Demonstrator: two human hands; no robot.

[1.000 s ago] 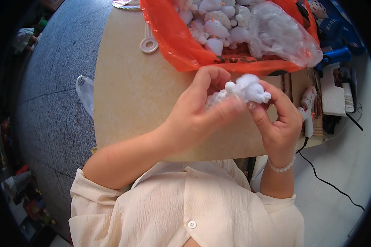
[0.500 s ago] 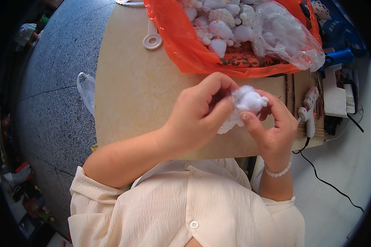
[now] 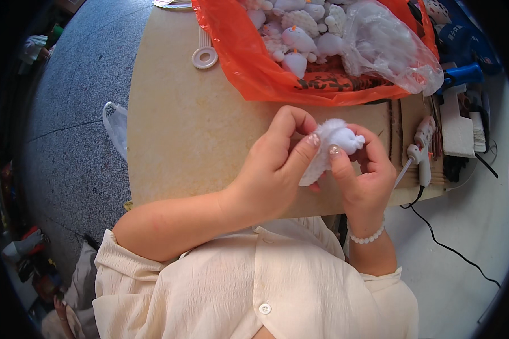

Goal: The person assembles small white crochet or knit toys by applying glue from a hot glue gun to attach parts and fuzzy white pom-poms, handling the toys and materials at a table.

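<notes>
Above the counter (image 3: 175,135), the grip of the left hand (image 3: 274,164) pinches the textured flap (image 3: 316,168) and the right hand (image 3: 369,179) pinches the rounded body (image 3: 345,140) of a small white plush piece (image 3: 336,139), seemingly light, soft and squashable, probably best held gently by that body.

White plush piece (image 3: 340,137) looks like fuzzy, matt fabric. Orange bag (image 3: 240,65) is thin, glossy, creased plastic. Tabletop (image 3: 175,135) looks smooth, shirt (image 3: 209,288) is matt crinkled cloth.
</notes>
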